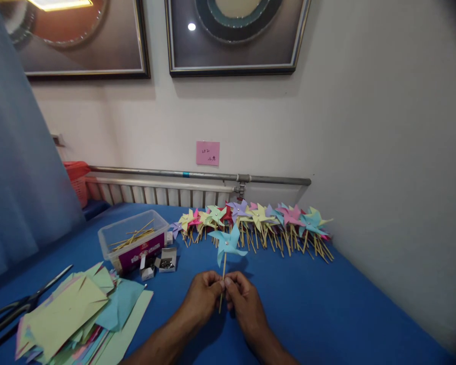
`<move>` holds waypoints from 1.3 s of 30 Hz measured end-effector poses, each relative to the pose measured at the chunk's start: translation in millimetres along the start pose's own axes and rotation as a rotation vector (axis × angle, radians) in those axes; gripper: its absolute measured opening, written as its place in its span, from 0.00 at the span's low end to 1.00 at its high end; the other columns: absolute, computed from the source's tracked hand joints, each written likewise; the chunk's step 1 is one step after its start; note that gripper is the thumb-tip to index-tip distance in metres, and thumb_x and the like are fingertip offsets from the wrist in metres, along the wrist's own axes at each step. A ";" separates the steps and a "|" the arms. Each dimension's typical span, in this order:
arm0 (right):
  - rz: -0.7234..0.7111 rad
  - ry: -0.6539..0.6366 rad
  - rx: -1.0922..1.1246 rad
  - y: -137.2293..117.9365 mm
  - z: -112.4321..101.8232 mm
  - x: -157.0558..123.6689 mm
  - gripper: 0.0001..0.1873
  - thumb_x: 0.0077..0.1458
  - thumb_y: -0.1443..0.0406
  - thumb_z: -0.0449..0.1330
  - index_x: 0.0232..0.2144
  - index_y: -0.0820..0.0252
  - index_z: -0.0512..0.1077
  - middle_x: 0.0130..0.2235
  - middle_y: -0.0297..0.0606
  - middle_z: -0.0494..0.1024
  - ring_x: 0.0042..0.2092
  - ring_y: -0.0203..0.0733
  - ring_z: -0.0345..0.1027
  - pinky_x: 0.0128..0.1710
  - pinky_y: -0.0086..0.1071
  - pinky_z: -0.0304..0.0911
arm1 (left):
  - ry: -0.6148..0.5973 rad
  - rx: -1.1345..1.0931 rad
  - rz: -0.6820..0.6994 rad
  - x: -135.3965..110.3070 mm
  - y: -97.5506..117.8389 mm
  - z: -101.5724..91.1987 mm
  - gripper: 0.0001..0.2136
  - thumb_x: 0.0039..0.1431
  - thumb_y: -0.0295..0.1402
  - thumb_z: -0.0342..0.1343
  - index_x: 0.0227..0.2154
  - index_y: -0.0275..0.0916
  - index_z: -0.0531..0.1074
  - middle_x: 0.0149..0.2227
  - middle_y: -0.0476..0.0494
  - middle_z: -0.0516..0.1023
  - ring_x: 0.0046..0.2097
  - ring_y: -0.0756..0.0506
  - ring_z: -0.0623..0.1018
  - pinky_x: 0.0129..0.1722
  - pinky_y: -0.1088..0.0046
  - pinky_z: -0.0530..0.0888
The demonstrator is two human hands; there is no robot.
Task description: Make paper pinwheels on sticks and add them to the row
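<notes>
A light blue paper pinwheel [228, 243] on a thin wooden stick stands nearly upright in front of me, over the blue-covered table. My left hand [204, 293] pinches the stick from the left, thumb against fingers. From the other side my right hand [243, 299] also closes on the stick, its thumb close to the left one. The stick's lower end shows below the fingers. Behind the held pinwheel lies a long row of finished pinwheels [260, 218] in yellow, pink, purple, green and blue, their sticks pointing toward me.
To the left are a clear plastic box [133, 238] of sticks, a small open box of metal pins [167, 260], a stack of cut paper [68, 314] and black scissors [26, 304]. A pink note [207, 153] hangs on the wall above the pipe [197, 175]. A blue curtain [19, 142] hangs at left.
</notes>
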State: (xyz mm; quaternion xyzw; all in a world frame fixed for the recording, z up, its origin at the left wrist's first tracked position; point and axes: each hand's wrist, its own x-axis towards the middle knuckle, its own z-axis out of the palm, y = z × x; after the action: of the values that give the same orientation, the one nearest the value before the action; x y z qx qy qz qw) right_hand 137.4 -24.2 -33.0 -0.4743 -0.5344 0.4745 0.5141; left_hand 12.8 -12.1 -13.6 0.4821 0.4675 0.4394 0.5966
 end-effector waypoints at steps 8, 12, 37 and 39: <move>0.008 0.000 0.004 -0.6 1.0 0.3 0.19 0.55 0.47 0.58 0.31 0.57 0.69 0.21 0.26 0.65 0.20 0.32 0.57 0.21 0.26 0.54 | -0.007 0.037 0.033 1.5 -3.9 -1.9 0.21 0.43 0.53 0.63 0.20 0.39 0.66 0.16 0.52 0.67 0.18 0.53 0.61 0.20 0.74 0.57; 0.002 -0.005 -0.009 -0.4 0.9 0.4 0.18 0.56 0.48 0.58 0.31 0.57 0.69 0.22 0.26 0.65 0.21 0.32 0.58 0.22 0.26 0.55 | 0.016 0.082 0.046 2.9 -6.7 -3.5 0.21 0.44 0.53 0.63 0.21 0.39 0.66 0.16 0.51 0.67 0.19 0.53 0.62 0.21 0.74 0.57; 0.023 0.014 -0.004 -2.7 1.6 0.3 0.17 0.56 0.50 0.58 0.30 0.57 0.69 0.23 0.27 0.67 0.22 0.33 0.58 0.23 0.27 0.56 | 0.039 0.109 0.066 -1.3 -2.2 -0.5 0.19 0.45 0.50 0.62 0.21 0.39 0.67 0.16 0.53 0.64 0.19 0.53 0.60 0.21 0.74 0.56; 0.020 0.014 -0.007 -2.4 1.9 0.6 0.17 0.56 0.50 0.58 0.30 0.57 0.69 0.23 0.27 0.67 0.22 0.32 0.58 0.23 0.27 0.56 | 0.046 0.094 0.069 0.6 -5.2 -0.9 0.19 0.45 0.51 0.62 0.21 0.39 0.66 0.16 0.54 0.63 0.19 0.53 0.59 0.21 0.74 0.55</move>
State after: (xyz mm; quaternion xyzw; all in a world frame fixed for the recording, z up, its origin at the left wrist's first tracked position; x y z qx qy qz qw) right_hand 135.4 -23.9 -30.6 -0.4844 -0.5279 0.4745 0.5115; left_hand 12.4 -12.1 -18.8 0.5150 0.4844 0.4483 0.5470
